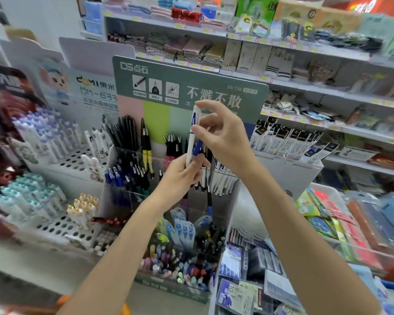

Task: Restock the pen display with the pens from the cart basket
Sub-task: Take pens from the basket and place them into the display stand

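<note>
the left hand is reaching up in front of the pen display, its fingers curling round the lower end of a white pen with a blue clip and, right beside it, a blue pen. both pens are standing nearly upright out of that fist, the white one rising higher, the blue one leaning slightly right and touching it. the right hand is meeting the white pen from the right: the thumb is pressing on the barrel near the clip while the index fingertip is arching over to the pen's top end, so the two are pinching its upper part. the remaining right fingers are hanging loosely bent and spread apart, touching nothing. the held pens are hovering just in front of the display's clear compartments, above a row of similar white pens already sitting in a slot. store shelves are running behind.
</note>
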Available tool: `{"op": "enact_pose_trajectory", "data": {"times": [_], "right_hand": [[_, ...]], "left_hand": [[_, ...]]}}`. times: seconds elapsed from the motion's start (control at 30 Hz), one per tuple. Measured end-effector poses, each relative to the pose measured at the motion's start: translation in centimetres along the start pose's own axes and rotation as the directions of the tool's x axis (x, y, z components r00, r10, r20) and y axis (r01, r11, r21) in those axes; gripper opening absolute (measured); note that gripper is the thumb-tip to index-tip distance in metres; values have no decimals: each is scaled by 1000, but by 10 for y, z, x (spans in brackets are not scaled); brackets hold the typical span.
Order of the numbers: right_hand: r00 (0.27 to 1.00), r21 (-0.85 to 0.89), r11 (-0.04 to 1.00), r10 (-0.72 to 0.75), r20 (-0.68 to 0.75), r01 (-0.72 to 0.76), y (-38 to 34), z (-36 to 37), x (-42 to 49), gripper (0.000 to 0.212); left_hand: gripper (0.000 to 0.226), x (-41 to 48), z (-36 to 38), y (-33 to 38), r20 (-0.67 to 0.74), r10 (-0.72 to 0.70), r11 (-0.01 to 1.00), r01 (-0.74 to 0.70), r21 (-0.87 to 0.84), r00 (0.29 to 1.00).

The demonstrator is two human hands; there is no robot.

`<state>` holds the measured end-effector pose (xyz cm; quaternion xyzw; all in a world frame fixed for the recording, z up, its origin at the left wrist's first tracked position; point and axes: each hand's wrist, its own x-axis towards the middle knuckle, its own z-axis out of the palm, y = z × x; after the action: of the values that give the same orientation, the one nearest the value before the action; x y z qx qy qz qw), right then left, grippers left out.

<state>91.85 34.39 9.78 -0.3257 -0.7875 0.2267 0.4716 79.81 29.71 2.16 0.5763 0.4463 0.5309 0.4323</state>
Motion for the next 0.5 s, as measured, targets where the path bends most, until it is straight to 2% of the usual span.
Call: {"op": "enact_pose_trajectory", "data": {"times": [0.1, 0.17, 0.2, 0.27, 0.37, 0.5], "right_hand": [[957, 105, 992, -36, -288, 69, 1, -19, 0, 36], [872, 20, 995, -79, -484, 101, 6, -40, 0, 33], [839, -42, 995, -103, -534, 95, 9, -50, -1, 33], [833, -153, 986, -136, -537, 62, 17, -64, -4, 34], [902, -271, 962, -143, -408, 31, 30, -63, -12, 35], [948, -300, 954, -78, -308, -19, 46, -54, -24, 30]], "left_hand": [[44, 1, -4, -1, -92, -22, 1000, 23, 15, 996], [42, 2, -6, -2, -175, -65, 993, 47, -104, 982], [43, 3, -7, -3, -201, -83, 986, 52, -159, 976], [46, 5, -6, -3, -220, -102, 972, 50, -230, 970], [48, 7, 0, -3, -216, -119, 956, 53, -289, 969], [53, 7, 7, -4, -142, -131, 913, 63, -403, 981]]}}
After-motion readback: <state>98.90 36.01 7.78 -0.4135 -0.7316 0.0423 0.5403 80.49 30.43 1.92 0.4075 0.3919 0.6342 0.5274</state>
